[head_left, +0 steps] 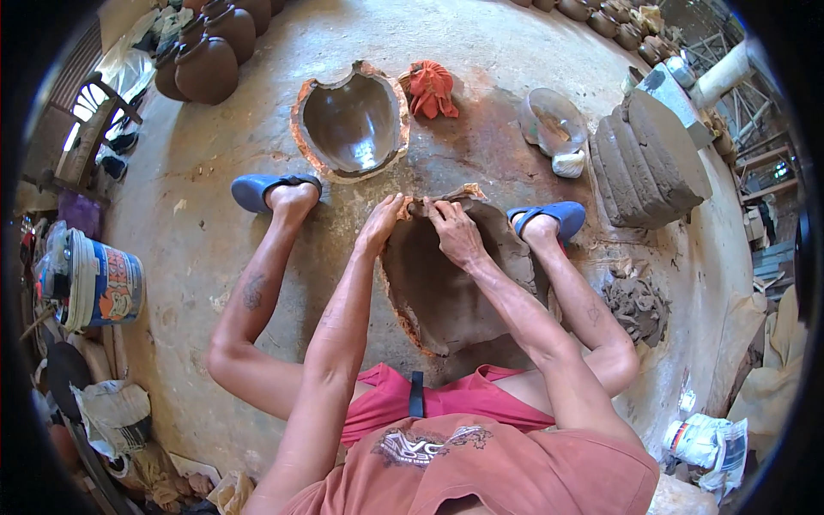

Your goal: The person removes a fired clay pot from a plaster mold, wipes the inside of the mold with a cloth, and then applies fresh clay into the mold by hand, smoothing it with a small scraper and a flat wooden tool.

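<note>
Between my legs lies a large, hollow mould (442, 300) with a rough orange-brown edge, lined with dark grey clay. My left hand (382, 221) grips its upper left rim, fingers curled at the edge. My right hand (457, 232) is just beside it, bent fingers pressing on the clay along the top rim, fingertips partly hidden. Beyond sits a second hollow piece (348, 129) with a glossy dark inside and orange rim. A crumpled red cloth (432, 90) lies next to that, and a translucent bowl (549, 120) is farther right.
Thick stacked clay slabs (639, 159) stand at right, above a heap of clay scraps (635, 313). A bucket (107, 279) and sacks (112, 416) line the left. Brown pots (206, 64) stand at the upper left, others along the far edge. Blue sandals (249, 196) are on my feet.
</note>
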A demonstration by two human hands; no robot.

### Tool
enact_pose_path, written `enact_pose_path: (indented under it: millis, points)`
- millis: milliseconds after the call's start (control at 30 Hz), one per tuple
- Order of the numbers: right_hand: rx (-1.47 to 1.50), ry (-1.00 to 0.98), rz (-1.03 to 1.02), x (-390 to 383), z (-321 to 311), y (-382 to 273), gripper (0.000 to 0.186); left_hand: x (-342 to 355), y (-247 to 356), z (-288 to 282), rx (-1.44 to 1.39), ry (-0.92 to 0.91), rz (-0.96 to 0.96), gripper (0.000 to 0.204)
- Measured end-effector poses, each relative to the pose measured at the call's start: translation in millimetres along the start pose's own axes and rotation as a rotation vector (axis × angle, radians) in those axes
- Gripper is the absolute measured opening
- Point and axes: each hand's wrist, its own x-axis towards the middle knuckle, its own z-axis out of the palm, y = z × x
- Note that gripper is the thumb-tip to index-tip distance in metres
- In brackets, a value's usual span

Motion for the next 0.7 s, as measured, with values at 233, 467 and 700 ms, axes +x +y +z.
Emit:
enact_pose_path:
  millis: [233, 467, 700]
  points:
    - [-0.245, -0.059, -0.035, 9.3, -2.3, -8.5, 0.047, 21.8, -31.6, -1.1, -0.18, 0.014, -0.026, 0.078]
    - [-0.31, -0.076, -0.131, 3.2, -5.5, 14.0, 0.047, 17.0, -21.9, 6.3, -0.062, 0.026, -0.003, 0.082]
    - [-0.376, -0.094, -0.205, 11.9, -11.7, 15.4, 0.049, 3.6, -15.6, 5.1, 0.013, 0.086, 0.083, 0.071]
